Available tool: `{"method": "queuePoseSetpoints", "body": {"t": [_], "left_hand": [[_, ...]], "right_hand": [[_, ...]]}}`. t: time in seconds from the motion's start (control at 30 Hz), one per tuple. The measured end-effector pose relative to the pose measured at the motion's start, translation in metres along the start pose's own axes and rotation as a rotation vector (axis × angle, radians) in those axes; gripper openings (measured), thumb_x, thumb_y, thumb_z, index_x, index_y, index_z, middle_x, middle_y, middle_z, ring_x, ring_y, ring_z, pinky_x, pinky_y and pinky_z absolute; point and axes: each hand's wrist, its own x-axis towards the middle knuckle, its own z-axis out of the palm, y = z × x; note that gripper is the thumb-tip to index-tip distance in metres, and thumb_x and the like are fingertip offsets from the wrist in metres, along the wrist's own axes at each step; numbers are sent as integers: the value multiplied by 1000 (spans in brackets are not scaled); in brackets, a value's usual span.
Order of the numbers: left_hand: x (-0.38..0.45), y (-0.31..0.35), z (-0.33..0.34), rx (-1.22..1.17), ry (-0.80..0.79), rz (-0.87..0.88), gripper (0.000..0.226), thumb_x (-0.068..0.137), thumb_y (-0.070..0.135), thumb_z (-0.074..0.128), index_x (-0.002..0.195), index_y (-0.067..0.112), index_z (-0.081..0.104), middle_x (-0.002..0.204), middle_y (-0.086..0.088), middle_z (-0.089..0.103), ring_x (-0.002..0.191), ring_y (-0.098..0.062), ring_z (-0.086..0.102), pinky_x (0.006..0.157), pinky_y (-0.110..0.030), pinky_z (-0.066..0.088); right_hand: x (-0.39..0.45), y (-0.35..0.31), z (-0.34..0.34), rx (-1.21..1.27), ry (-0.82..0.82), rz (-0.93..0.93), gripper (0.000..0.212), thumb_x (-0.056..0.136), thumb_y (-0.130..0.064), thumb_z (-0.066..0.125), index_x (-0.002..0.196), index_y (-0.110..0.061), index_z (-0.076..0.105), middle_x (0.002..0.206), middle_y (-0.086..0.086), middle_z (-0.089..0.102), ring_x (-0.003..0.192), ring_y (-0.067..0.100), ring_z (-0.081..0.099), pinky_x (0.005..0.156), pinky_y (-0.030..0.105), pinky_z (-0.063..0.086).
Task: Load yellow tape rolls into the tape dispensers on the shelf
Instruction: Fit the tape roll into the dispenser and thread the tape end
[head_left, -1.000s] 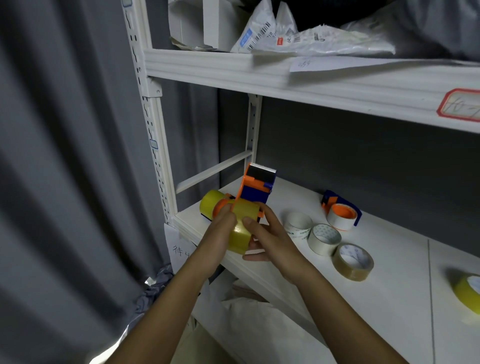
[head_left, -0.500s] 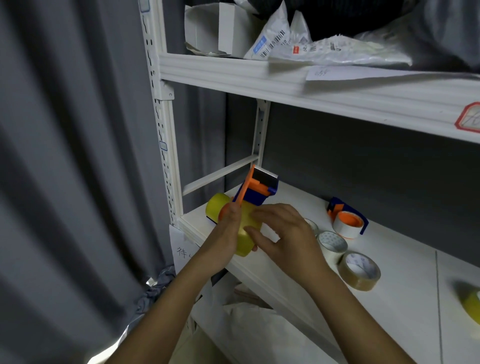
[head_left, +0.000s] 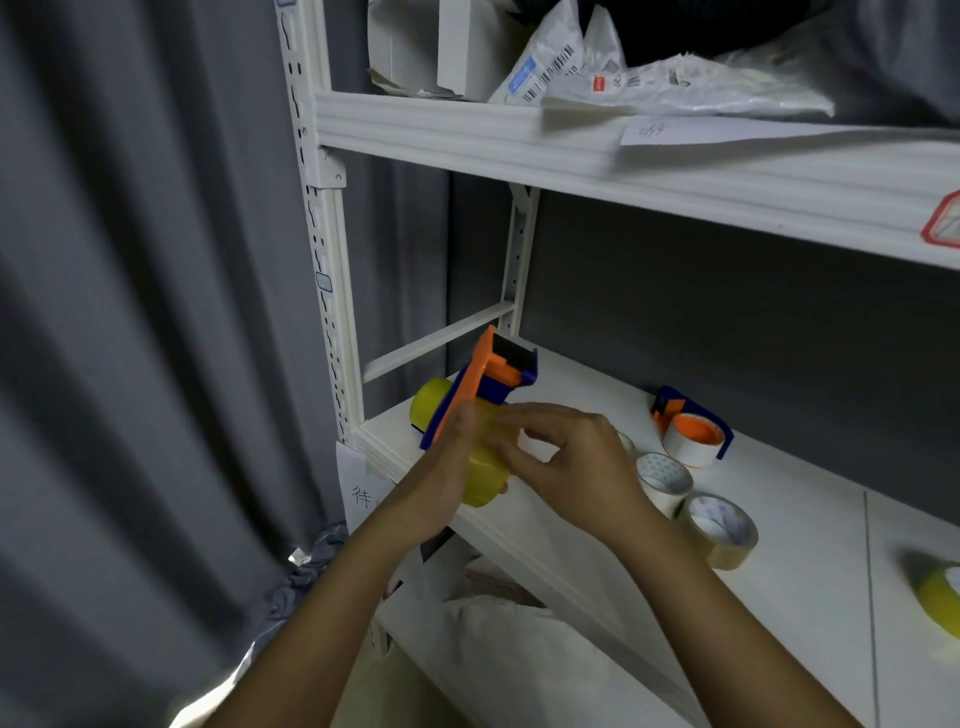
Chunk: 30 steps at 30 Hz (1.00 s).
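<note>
Up close at a white shelf (head_left: 779, 519), a person's two bare hands work on an orange-and-blue tape dispenser (head_left: 483, 379) at the front left corner. The left hand (head_left: 441, 478) grips a yellow tape roll (head_left: 485, 467) seated at the dispenser's lower end, thumb lying along the orange frame and fingers curled round the roll's underside. The right hand (head_left: 566, 462) hovers just beside it with fingers bent, fingertips touching the roll's face; whether they pinch a tape end cannot be told. A second yellow roll (head_left: 428, 408) shows behind the dispenser, against the shelf's upright post. Farther right on the shelf sits a second dispenser (head_left: 691, 431) holding a white roll with an orange core. Near it stand a white roll (head_left: 665, 478) and a clear brownish roll (head_left: 722, 530), touching each other. Another yellow roll (head_left: 940, 597), blurred, lies at the right edge. White packages (head_left: 649, 67) crowd the upper shelf, and grey curtains (head_left: 145, 364) hang at the left.
</note>
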Motion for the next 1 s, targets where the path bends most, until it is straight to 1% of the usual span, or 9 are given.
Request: {"method": "queuePoseSetpoints", "body": {"t": [0.03,0.07,0.2,0.4,0.53,0.7,0.8,0.93,1.0], "left_hand": [[-1,1,-3,12,-2,-11,27,94,53,33,112,39,48,102,3,66,81,-3,67,73,-21,54],[-2,2,-7,30,-30,-14,24,98,33,45,121,37,44,105,5,62,83,-1,66,77,-23,55],[-16,0,-15,220,-214,110,67,93,3,49,145,29,16,123,0,57,106,-11,62,99,-31,48],[-13,0,-12,239,-134,129,68,94,6,49,146,28,12,129,-1,52,112,-11,58,104,-36,44],[-15,-6,-5,268,-139,123,71,93,9,50,147,30,8,131,1,51,113,-9,56,101,-28,45],[-9,-8,5,330,-112,143,82,93,13,51,149,28,-6,142,-3,39,126,-17,45,108,-43,40],[-8,-11,11,322,-101,162,72,93,12,50,146,30,4,133,-4,46,118,-19,52,104,-44,44],[-8,-21,19,424,-119,162,64,93,18,50,143,31,12,123,-4,51,106,-16,57,94,-35,50],[-7,-29,22,429,-132,146,60,93,21,51,141,29,16,124,-4,53,108,-16,58,97,-38,49]], "right_hand": [[-3,-1,2,3,1,-22,21,84,-23,69,105,-20,72,104,-7,71,93,2,62,83,19,51],[-3,-2,3,5,10,-33,21,82,-22,70,103,-20,73,104,-7,71,93,1,61,82,16,49],[3,-5,3,-72,15,-40,14,82,-20,71,95,-17,75,94,-2,73,82,11,65,72,21,50],[4,-8,14,-180,69,1,14,88,-20,63,96,-15,73,87,2,73,77,19,65,68,26,49],[3,0,11,-60,102,105,16,90,-19,60,102,-17,72,91,1,73,78,18,67,71,37,56],[-13,2,11,-58,104,49,26,80,-24,71,106,-22,71,99,-3,73,81,12,65,66,19,49],[-14,8,16,-112,159,77,19,81,-22,70,100,-19,73,95,-2,74,75,7,60,63,4,35],[-9,24,16,-113,171,168,11,86,-14,65,92,-12,74,84,5,72,70,14,62,60,23,49],[-8,35,15,-3,183,284,12,88,-15,63,93,-15,74,81,2,72,69,11,63,62,19,47]]}}
